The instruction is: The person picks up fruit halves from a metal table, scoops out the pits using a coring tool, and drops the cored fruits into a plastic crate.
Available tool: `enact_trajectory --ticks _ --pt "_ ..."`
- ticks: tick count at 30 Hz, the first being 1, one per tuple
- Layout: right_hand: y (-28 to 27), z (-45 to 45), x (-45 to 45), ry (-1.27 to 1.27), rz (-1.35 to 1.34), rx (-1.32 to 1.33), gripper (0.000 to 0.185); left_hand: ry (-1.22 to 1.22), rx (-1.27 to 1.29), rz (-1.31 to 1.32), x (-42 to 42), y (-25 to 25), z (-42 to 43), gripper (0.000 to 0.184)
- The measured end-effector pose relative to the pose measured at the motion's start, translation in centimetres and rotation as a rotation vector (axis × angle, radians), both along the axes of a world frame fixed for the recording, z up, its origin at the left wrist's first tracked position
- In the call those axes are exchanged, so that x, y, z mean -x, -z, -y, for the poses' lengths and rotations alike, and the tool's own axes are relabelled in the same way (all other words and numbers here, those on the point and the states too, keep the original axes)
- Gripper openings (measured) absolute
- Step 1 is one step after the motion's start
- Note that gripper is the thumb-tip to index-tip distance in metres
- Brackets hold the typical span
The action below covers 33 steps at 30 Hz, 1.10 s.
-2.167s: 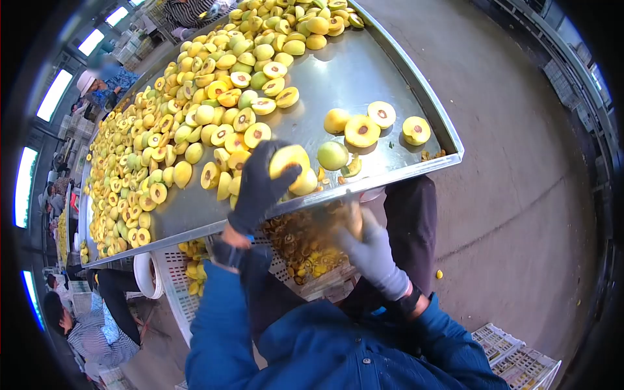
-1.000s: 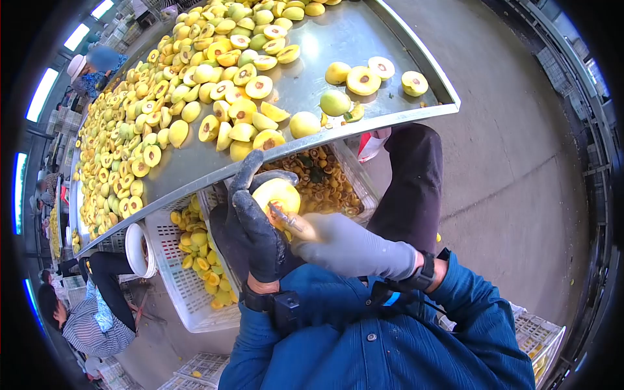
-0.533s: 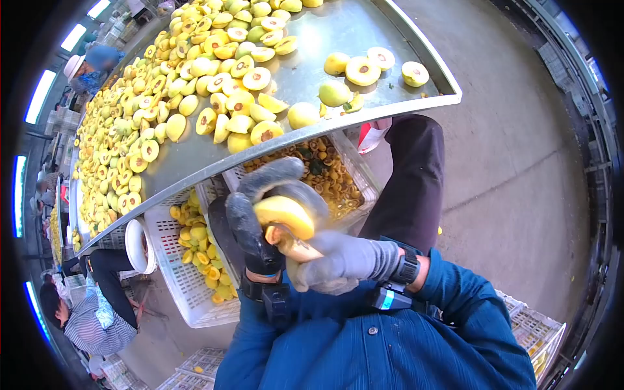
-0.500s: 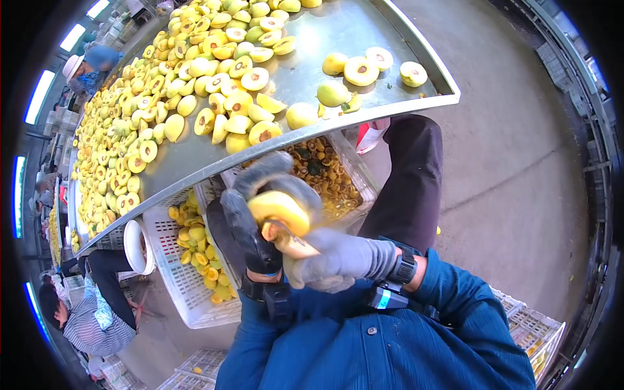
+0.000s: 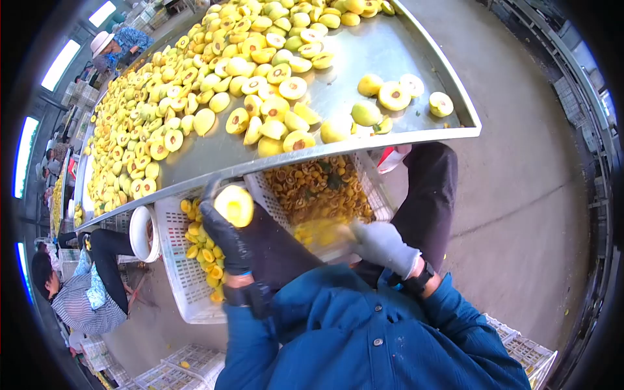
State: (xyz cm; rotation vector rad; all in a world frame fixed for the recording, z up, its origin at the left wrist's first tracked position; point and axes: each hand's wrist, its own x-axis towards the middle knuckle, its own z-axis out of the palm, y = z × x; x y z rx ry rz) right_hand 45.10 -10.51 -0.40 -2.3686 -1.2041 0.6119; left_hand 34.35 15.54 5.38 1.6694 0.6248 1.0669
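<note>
My left hand (image 5: 224, 234), in a black glove, holds up a yellow peach half (image 5: 234, 205) with its cut face showing a pale hollow at the centre. Over the crate of scraps (image 5: 383, 195), my right hand (image 5: 385, 247) wears a grey glove. Its fingers look curled, but blur hides what is in them. A yellow smear lies just left of its fingertips, above the brown and yellow scraps (image 5: 318, 188). Beneath my left hand stands a white crate (image 5: 185, 286) with yellow peach halves (image 5: 207, 257) in it.
A metal table (image 5: 214, 156) with a raised rim carries many cut peaches (image 5: 195, 84). Beside the left crate is a white bucket (image 5: 144, 234). One person (image 5: 91, 292) sits at left; another (image 5: 120, 49) is beyond the table. More crates (image 5: 520, 344) stand behind me.
My hands were together at the peach half. They have moved apart: the left holds it further left, and the right has gone right, over the scraps. The view has shifted slightly.
</note>
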Motion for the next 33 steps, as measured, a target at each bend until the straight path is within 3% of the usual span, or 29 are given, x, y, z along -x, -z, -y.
enact_trajectory --ticks 3,4,7,9,11,13,14,17,20,23,25,28,30,32,33 --pt "0.1 1.2 0.0 0.040 -0.129 -0.031 0.030 -0.212 -0.658 -0.473 2.4 1.3 -6.7 0.037" --pt "0.6 1.5 0.0 0.047 -0.133 -0.048 0.030 -0.211 -0.608 -0.359 1.1 -0.4 -5.9 0.034" --pt "1.9 2.1 0.3 0.059 -0.145 -0.047 0.032 0.053 -0.864 -0.349 -5.6 -2.8 -1.8 0.039" --pt "1.6 2.2 0.2 0.058 -0.153 0.009 0.034 0.335 -0.951 -0.256 -12.0 -3.4 1.4 0.042" --pt "1.3 2.5 0.1 0.081 -0.198 0.006 0.035 0.480 -0.923 -0.356 -17.3 -1.6 3.2 0.045" --pt "1.7 2.5 -0.1 0.107 -0.236 -0.001 0.034 0.558 -0.995 -0.528 -22.0 0.9 4.2 0.056" --pt "0.7 2.8 -0.4 0.111 -0.262 -0.134 0.029 0.609 -1.030 -0.591 -24.1 1.9 4.4 0.068" --pt "1.0 2.8 -0.8 0.130 -0.249 -0.138 0.024 0.654 -0.993 -0.802 -27.1 2.1 5.6 0.058" --pt "1.1 3.3 -1.3 0.196 -0.311 -0.241 0.021 0.730 -0.824 -0.514 -28.3 2.4 4.3 0.051" --pt "0.2 3.9 -2.3 0.293 -0.462 -0.470 0.020 0.938 0.266 -0.457 -25.0 -0.5 3.4 0.037" --pt "-0.5 3.7 -2.9 0.394 -0.525 -0.528 0.023 0.996 0.393 -0.218 -20.9 -2.4 4.0 0.036" --pt "-4.3 2.6 -4.4 0.421 -0.262 -0.577 0.025 0.770 0.049 -0.201 -16.7 -1.5 5.2 0.032" --pt "-7.4 1.6 -4.8 0.411 -0.107 -0.606 0.026 0.701 -0.148 -0.375 -14.3 -3.6 6.4 0.029" --pt "-9.0 0.6 -4.4 0.395 -0.014 -0.627 0.026 0.578 -0.486 -0.192 -11.6 -4.4 8.3 0.032" --pt "-9.6 0.2 -4.1 0.386 0.032 -0.637 0.025 0.556 -0.482 -0.165 -10.7 -5.4 8.9 0.033"
